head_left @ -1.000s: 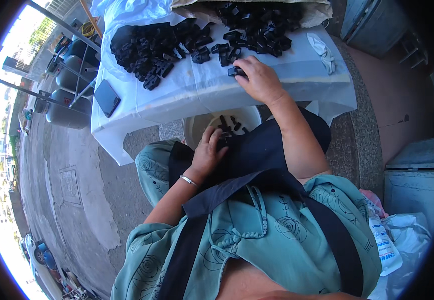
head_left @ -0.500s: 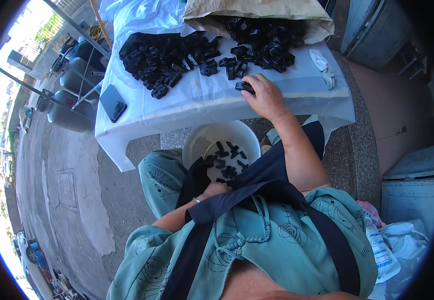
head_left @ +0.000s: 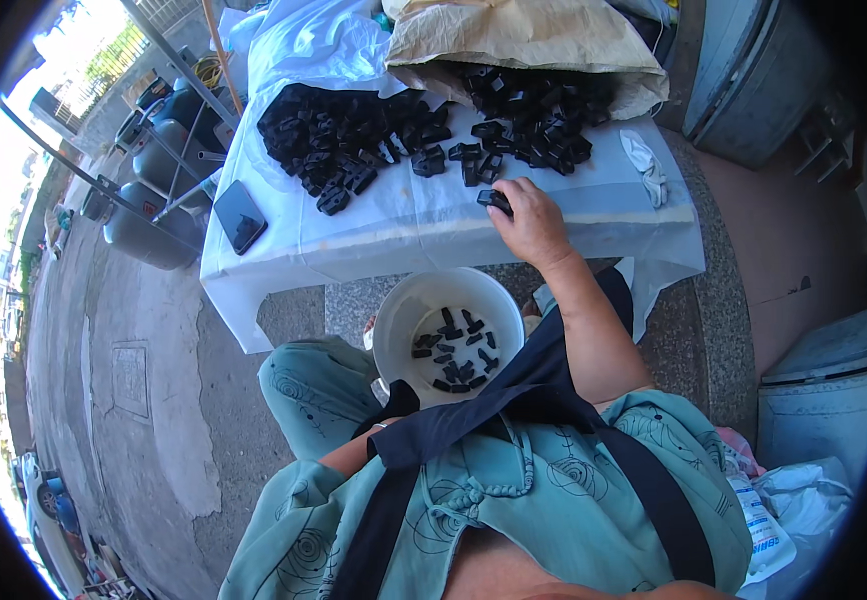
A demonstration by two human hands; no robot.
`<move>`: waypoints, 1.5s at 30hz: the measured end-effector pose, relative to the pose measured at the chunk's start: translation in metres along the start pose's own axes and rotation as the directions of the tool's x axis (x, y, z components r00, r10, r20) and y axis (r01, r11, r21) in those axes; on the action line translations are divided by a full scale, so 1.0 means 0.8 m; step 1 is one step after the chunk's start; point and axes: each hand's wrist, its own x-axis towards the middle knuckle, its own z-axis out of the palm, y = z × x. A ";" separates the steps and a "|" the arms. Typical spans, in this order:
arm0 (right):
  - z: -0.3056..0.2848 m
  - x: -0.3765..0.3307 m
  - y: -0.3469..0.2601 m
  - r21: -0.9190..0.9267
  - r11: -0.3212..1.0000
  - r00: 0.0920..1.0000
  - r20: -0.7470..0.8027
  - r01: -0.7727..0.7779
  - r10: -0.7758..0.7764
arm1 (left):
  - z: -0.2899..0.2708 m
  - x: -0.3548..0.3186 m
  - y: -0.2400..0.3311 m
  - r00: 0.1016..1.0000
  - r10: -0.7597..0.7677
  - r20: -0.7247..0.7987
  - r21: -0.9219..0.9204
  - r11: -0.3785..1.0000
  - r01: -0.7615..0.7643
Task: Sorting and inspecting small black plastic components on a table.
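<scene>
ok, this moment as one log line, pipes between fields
right grip: holding black part near front edge of table | left grip: hidden by apron | bucket: small black parts inside

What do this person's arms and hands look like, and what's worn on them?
The loose, teal-green sleeves carry thin dark line drawings, some spiral-like. The right forearm is bare below its sleeve, and the right hand wears no glove. A thin, pale band shows at the left wrist; the left hand itself is hidden by the dark apron.
</scene>
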 end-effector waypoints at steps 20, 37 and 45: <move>0.015 0.054 -0.008 0.132 0.990 0.982 0.175 0.054 -0.077 | -0.290 0.193 0.079 0.442 0.359 -0.822 0.496 0.833 0.245; 0.014 0.046 0.001 0.316 0.948 0.999 0.000 0.042 -0.044 | -0.279 0.170 0.101 0.605 0.142 -0.783 0.201 0.979 0.031; 0.027 0.050 -0.019 0.350 0.927 0.985 0.053 0.134 -0.162 | -0.276 0.150 0.084 0.540 0.314 -0.781 0.273 0.949 -0.157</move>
